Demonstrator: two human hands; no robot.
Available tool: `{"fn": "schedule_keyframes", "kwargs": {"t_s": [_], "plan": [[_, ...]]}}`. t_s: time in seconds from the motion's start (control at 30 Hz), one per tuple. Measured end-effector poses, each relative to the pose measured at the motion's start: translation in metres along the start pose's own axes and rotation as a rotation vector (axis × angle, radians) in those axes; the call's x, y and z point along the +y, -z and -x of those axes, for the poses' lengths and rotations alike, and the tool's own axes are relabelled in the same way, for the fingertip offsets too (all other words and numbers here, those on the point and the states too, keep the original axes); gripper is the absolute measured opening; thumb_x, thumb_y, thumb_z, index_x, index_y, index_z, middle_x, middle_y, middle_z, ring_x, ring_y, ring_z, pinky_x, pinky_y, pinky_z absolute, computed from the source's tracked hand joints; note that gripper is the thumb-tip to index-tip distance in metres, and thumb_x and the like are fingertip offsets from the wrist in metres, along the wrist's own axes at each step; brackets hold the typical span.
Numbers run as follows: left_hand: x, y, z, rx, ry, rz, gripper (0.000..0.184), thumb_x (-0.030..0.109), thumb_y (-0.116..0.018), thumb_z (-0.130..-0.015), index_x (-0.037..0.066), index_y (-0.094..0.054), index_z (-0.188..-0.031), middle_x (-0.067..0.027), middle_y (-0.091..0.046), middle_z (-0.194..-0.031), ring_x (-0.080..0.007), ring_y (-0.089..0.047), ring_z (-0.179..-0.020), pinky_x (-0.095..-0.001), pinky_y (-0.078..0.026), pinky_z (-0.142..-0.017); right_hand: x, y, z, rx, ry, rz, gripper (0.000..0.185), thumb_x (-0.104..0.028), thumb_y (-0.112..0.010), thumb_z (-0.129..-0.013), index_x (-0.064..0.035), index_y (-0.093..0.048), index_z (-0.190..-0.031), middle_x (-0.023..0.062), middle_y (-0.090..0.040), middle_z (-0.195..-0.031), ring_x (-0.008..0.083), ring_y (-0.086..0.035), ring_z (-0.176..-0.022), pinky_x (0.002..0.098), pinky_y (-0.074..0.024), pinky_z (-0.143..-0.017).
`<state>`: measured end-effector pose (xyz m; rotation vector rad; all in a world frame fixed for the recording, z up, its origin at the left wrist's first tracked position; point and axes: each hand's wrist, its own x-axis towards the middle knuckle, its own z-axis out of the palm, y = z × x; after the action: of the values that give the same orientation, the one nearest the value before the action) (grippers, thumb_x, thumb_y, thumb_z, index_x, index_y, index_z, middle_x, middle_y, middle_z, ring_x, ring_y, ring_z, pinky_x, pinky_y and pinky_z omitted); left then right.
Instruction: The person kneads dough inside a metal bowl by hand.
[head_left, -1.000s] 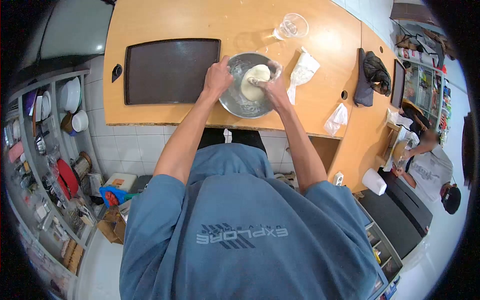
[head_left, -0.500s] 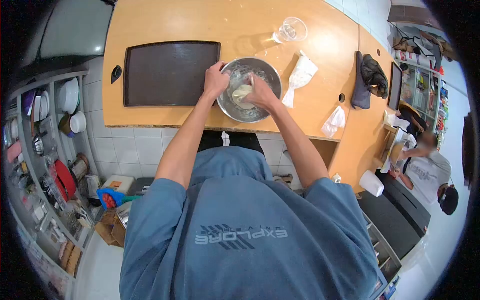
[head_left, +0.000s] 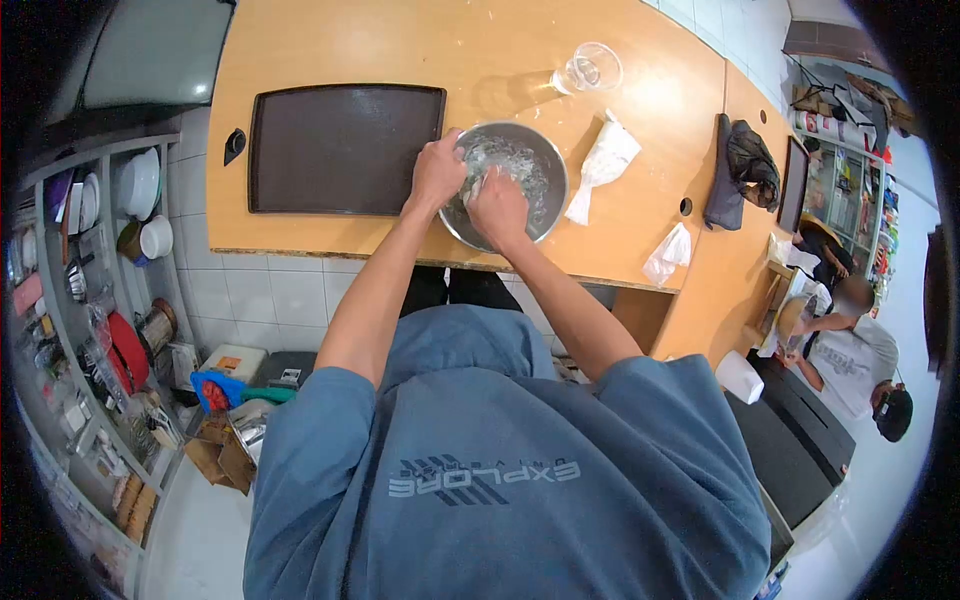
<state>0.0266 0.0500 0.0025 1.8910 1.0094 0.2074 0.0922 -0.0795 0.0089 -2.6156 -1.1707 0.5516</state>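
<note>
The left hand (head_left: 438, 172) has its fingers clamped on the left rim of the metal bowl (head_left: 548, 192), which sits close to the near edge of the wooden surface (head_left: 400, 40). The right hand (head_left: 496, 208) is down inside the bowl with its fingers curled; whether they are grasping something cannot be told, because the back of the hand hides what lies under it. Pale smears show on the bowl's inner wall.

The main risk looks like the bowl sliding or tipping. Only the left hand steadies it, and from one side, so a hard push by the right hand could swing the free right rim round or drive the bowl over the near edge. Sticky smears on the fingers could weaken that hold. A lurch to the right could knock the white bag (head_left: 606, 155) lying just beside the bowl; one to the left could bump the dark tray (head_left: 340, 150). The clear cup (head_left: 590, 70), farther off on the far side, seems less exposed.
</note>
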Motion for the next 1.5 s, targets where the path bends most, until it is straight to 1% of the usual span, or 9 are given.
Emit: {"fn": "schedule_keyframes", "kwargs": {"t_s": [0.2, 0.4, 0.6, 0.8, 1.03, 1.1, 1.23, 1.43, 1.5], "plan": [[0.002, 0.000, -0.006, -0.025, -0.020, -0.054, 0.024, 0.009, -0.060, -0.089, 0.003, -0.062, -0.113, -0.0303, -0.067, -0.093, -0.0509, -0.063, -0.096, -0.0575, -0.050, -0.080, 0.007, 0.000, -0.012, 0.003, -0.038, 0.002, 0.029, -0.027, -0.062, -0.086, -0.0041, -0.061, -0.104, 0.0193, -0.067, -0.102, 0.0400, -0.068, -0.096, 0.0547, -0.0555, -0.076], [-0.003, -0.004, -0.009, -0.011, -0.117, -0.106, 0.027, 0.006, -0.060, -0.087, 0.003, -0.060, -0.113, -0.0303, -0.067, -0.084, -0.0499, -0.065, -0.086, -0.0577, -0.052, -0.074, 0.030, -0.014, -0.040, -0.059, -0.004, 0.059, 0.031, -0.030, -0.061, -0.088, -0.0042, -0.061, -0.105, 0.0200, -0.070, -0.097, 0.0402, -0.070, -0.084, 0.0527, -0.0554, -0.073], [-0.003, -0.006, -0.004, 0.027, -0.136, -0.164, 0.030, 0.004, -0.060, -0.085, 0.003, -0.058, -0.115, -0.0311, -0.066, -0.081, -0.0498, -0.066, -0.083, -0.0578, -0.053, -0.073, 0.036, -0.008, -0.040, -0.064, 0.035, -0.024, 0.036, -0.028, -0.060, -0.088, 0.0000, -0.064, -0.111, 0.0255, -0.070, -0.090, 0.0416, -0.070, -0.089, 0.0540, -0.0542, -0.078], [0.004, -0.004, -0.001, -0.002, -0.106, -0.142, 0.026, 0.004, -0.063, -0.086, 0.001, -0.057, -0.111, -0.0322, -0.066, -0.084, -0.0518, -0.065, -0.087, -0.0597, -0.051, -0.073, 0.058, 0.029, -0.049, -0.321, -0.143, -0.495, 0.037, -0.026, -0.058, -0.089, 0.0070, -0.068, -0.102, 0.0342, -0.068, -0.098, 0.0499, -0.067, -0.095, 0.0540, -0.0506, -0.086], [0.006, -0.006, 0.001, -0.018, -0.099, -0.149, 0.027, 0.005, -0.063, -0.086, 0.002, -0.057, -0.112, -0.0322, -0.066, -0.084, -0.0524, -0.064, -0.088, -0.0599, -0.051, -0.075, 0.032, 0.066, -0.045, -0.585, 0.159, -0.124, 0.048, -0.035, -0.071, -0.078, 0.0082, -0.071, -0.099, 0.0347, -0.069, -0.094, 0.0469, -0.069, -0.094, 0.0527, -0.0534, -0.087], [0.004, -0.007, 0.001, -0.012, -0.123, -0.150, 0.027, 0.007, -0.063, -0.087, 0.001, -0.057, -0.112, -0.0322, -0.066, -0.084, -0.0521, -0.064, -0.088, -0.0597, -0.051, -0.075, 0.031, 0.049, -0.033, -0.480, 0.199, -0.048, 0.045, -0.032, -0.074, -0.075, 0.0082, -0.071, -0.094, 0.0336, -0.069, -0.091, 0.0461, -0.070, -0.092, 0.0523, -0.0544, -0.086], [0.001, -0.011, 0.001, 0.013, -0.145, -0.167, 0.026, 0.008, -0.063, -0.087, 0.001, -0.057, -0.112, -0.0320, -0.066, -0.084, -0.0514, -0.065, -0.088, -0.0590, -0.051, -0.075, 0.037, 0.034, -0.030, -0.487, 0.314, 0.009, 0.049, -0.026, -0.077, -0.070, 0.0083, -0.069, -0.103, 0.0308, -0.071, -0.091, 0.0458, -0.070, -0.092, 0.0511, -0.0555, -0.085], [-0.002, -0.009, -0.003, -0.010, -0.136, -0.181, 0.027, 0.008, -0.064, -0.087, 0.001, -0.058, -0.112, -0.0318, -0.066, -0.083, -0.0513, -0.065, -0.087, -0.0587, -0.052, -0.075, 0.040, 0.078, -0.024, -0.622, 0.105, -0.384, 0.072, -0.027, -0.074, -0.071, 0.0087, -0.054, -0.130, 0.0316, -0.068, -0.112, 0.0465, -0.067, -0.103, 0.0503, -0.0532, -0.092], [-0.001, -0.008, -0.002, -0.001, -0.130, -0.193, 0.030, 0.005, -0.064, -0.085, 0.001, -0.058, -0.114, -0.0308, -0.067, -0.085, -0.0493, -0.066, -0.087, -0.0569, -0.053, -0.075, 0.047, 0.054, -0.025, -0.431, 0.096, -0.395, 0.068, -0.032, -0.072, -0.074, 0.0079, -0.056, -0.126, 0.0320, -0.066, -0.116, 0.0468, -0.065, -0.106, 0.0504, -0.0512, -0.096]]}}
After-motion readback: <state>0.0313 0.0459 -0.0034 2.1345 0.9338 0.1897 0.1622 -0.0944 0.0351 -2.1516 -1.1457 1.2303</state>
